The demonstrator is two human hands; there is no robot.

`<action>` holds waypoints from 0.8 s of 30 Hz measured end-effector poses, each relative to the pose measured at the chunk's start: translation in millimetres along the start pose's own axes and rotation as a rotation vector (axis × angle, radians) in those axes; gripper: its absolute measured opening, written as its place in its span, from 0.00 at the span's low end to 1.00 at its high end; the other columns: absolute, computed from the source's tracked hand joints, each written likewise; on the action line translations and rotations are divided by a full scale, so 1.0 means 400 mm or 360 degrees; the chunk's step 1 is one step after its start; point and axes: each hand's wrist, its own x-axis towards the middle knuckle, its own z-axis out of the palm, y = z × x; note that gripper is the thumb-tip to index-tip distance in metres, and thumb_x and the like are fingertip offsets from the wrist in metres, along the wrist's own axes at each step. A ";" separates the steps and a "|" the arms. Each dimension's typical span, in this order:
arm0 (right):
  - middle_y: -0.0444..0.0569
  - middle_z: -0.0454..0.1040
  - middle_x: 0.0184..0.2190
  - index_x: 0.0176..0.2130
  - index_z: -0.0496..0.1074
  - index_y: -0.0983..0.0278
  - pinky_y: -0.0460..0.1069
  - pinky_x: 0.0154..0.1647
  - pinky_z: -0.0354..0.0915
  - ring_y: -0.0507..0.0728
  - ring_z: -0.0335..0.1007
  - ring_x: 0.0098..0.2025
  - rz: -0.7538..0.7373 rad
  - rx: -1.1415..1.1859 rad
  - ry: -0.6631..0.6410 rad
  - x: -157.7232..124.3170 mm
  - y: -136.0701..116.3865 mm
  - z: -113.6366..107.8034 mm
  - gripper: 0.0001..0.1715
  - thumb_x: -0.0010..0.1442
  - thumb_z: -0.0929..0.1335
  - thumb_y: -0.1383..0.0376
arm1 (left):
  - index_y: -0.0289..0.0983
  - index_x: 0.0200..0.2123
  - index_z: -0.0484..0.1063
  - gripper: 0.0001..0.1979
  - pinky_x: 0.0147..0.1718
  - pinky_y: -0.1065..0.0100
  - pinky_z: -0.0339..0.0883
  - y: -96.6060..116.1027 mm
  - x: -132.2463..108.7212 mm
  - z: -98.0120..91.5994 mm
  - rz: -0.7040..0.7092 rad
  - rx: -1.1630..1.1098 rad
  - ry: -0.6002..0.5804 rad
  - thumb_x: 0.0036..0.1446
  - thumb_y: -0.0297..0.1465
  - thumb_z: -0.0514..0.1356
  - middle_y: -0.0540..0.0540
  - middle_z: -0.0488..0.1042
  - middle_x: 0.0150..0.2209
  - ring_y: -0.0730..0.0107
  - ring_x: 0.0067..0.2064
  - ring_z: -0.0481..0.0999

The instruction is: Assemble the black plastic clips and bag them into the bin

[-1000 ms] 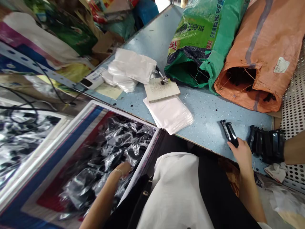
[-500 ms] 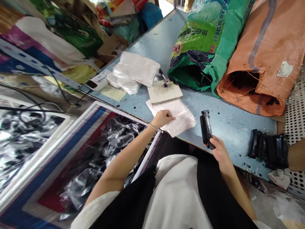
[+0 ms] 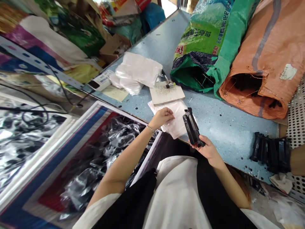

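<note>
My left hand [image 3: 162, 117] lies on a stack of clear plastic bags [image 3: 172, 122] at the table's near edge, its fingers curled on top. My right hand [image 3: 207, 149] grips a black plastic part [image 3: 192, 127] just right of that stack, holding it up off the table. Farther right, several similar black parts [image 3: 271, 152] stand in a row. Beyond the stack is a small speckled board [image 3: 166, 94] with a little hammer [image 3: 169, 83] at its far edge.
A white-rimmed bin [image 3: 119, 112] of bagged black parts sits left of my body. Green [image 3: 197, 41] and orange [image 3: 262, 54] woven sacks lie on the blue table [image 3: 226, 127]. A white bag bundle [image 3: 138, 71] lies nearby. Another person's forearm [image 3: 297, 160] enters at right.
My left hand has moved out of the bin onto the bag stack. My right hand has carried the black part leftward, away from the row, and tilted it.
</note>
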 end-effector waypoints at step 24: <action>0.44 0.76 0.30 0.35 0.74 0.62 0.46 0.29 0.70 0.51 0.66 0.29 -0.0028 0.0058 0.0031 0.140 0.030 0.046 0.23 0.57 0.72 0.45 | 0.41 0.72 0.53 0.32 0.61 0.60 0.73 0.012 -0.203 0.110 0.1610 0.1115 -0.0230 0.67 0.19 0.47 0.37 0.70 0.63 0.63 0.61 0.74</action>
